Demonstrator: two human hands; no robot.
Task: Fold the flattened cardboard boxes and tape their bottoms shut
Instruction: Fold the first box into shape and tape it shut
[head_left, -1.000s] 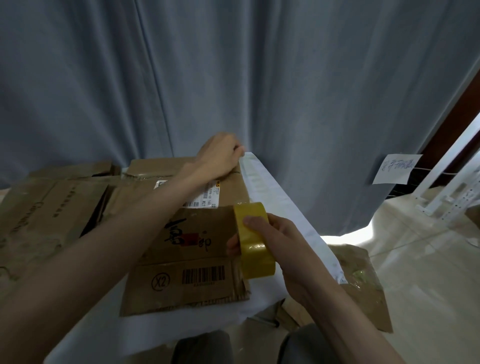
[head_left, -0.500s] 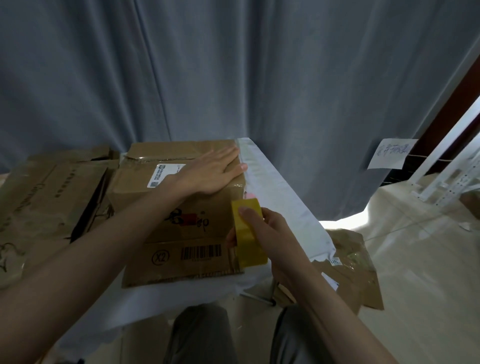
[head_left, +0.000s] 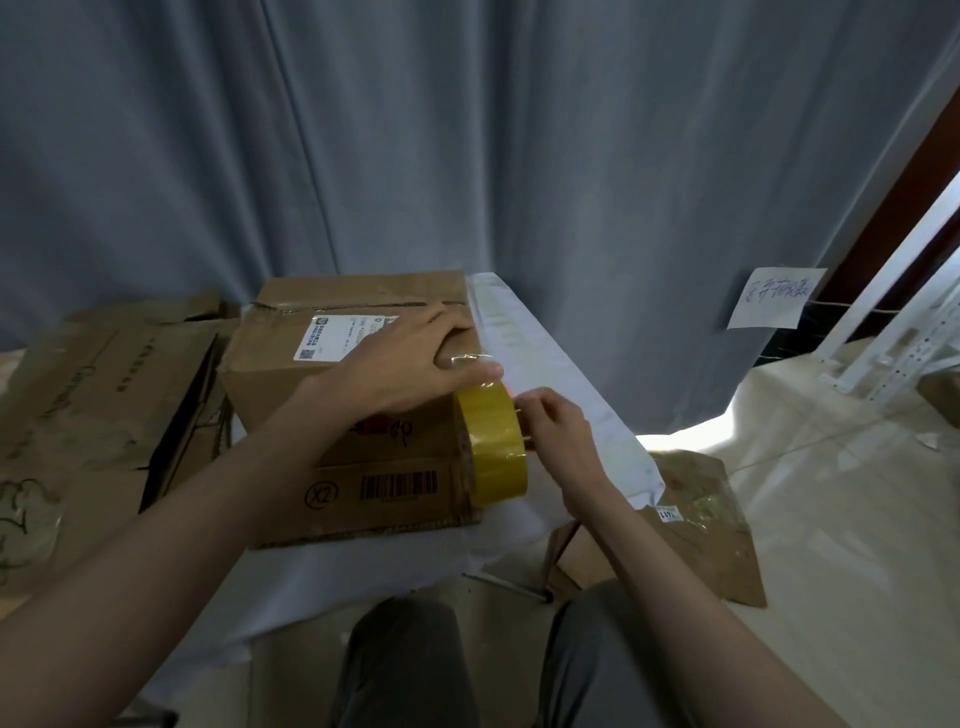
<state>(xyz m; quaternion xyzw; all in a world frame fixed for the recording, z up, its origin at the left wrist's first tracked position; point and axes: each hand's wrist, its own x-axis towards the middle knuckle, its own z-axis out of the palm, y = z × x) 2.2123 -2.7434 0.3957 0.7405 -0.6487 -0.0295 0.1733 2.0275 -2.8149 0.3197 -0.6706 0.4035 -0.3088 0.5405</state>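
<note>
Box (head_left: 358, 374) sits folded on the white-covered surface (head_left: 550, 364), label up, near flap lying flat toward me. Left grip (head_left: 415, 364) lies on the box's right top edge, fingers straight, thumb pinning a clear tape end there. Tape roll (head_left: 496, 452) stands on edge just beside the box's right side, under that thumb. Right grip (head_left: 556, 431) grasps the roll from the right. Flattened boxes (head_left: 98, 395) lie left; more cardboard (head_left: 701, 525) on the floor right.
</note>
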